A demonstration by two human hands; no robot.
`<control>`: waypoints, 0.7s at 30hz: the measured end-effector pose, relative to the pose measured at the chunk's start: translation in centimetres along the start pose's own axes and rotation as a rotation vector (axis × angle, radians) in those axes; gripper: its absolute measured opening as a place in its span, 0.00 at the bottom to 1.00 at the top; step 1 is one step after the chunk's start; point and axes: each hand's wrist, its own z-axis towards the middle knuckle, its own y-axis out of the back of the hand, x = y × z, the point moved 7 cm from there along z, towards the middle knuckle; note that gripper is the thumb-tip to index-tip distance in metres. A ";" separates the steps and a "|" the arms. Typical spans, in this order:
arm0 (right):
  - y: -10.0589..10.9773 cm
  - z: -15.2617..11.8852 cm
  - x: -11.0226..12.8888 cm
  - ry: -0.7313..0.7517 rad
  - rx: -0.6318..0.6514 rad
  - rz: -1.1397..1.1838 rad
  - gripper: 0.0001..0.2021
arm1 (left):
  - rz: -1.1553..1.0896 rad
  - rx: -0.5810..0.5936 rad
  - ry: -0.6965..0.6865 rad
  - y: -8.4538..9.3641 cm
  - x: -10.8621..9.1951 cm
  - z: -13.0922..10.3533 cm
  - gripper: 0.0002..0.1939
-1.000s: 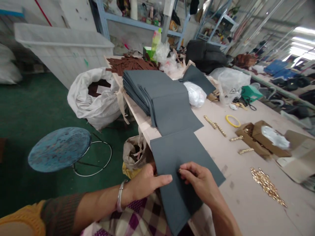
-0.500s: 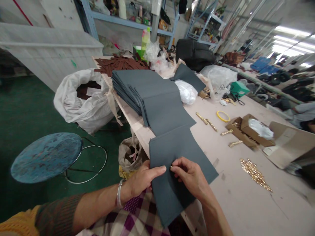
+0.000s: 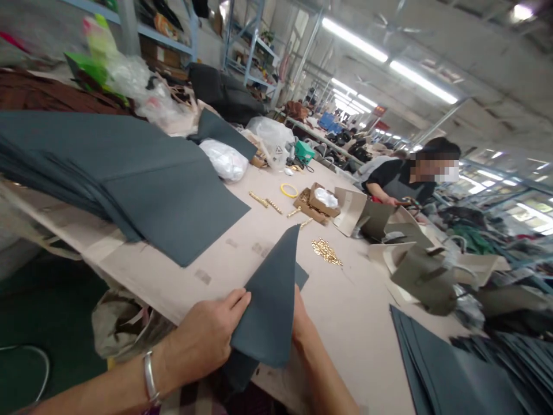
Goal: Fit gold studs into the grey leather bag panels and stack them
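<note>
Two bare hands hold a dark blue-grey panel, smooth and bent to a raised point, above the near edge of the pale worktable. The left hand pinches its side between thumb and fingers; the right hand is partly hidden behind it, its grip impossible to tell.

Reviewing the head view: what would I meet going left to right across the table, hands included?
Stack of dark sheets → left hand → held dark sheet → right hand → pile of gold pieces → second stack of dark sheets.
</note>
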 end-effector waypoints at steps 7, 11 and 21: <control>10.7 -1.2 -10.5 -0.393 -0.278 -0.375 0.16 | 0.176 0.059 -0.001 -1.7 -0.7 0.7 0.42; 13.3 -0.3 -14.1 -0.452 -0.275 -0.480 0.17 | 0.181 0.081 0.012 -1.9 -0.4 0.6 0.42; 12.5 3.4 -13.5 -0.492 -0.126 -0.756 0.15 | 0.139 0.110 0.080 -3.5 1.0 0.4 0.44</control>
